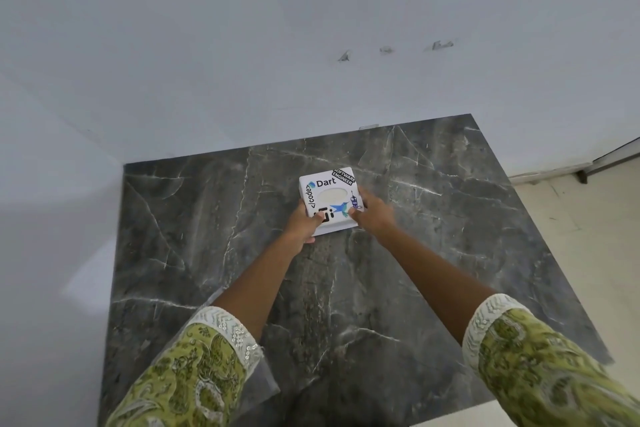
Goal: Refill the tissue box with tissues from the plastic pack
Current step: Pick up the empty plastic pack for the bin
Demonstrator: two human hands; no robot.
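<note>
A white square tissue box [329,196] covered in stickers, with an oval opening on top, rests on the dark marble table [207,236]. White tissue shows inside the oval. My left hand [303,224] grips the box's near left corner, thumb on the lid. My right hand [372,213] holds its right side, thumb on the top near the hummingbird sticker. No plastic pack is in view.
The table stands in a corner against white walls [207,62] at the back and left. Pale floor [571,236] lies to the right of the table. Green patterned sleeves [194,378] cover both my forearms near the frame's bottom.
</note>
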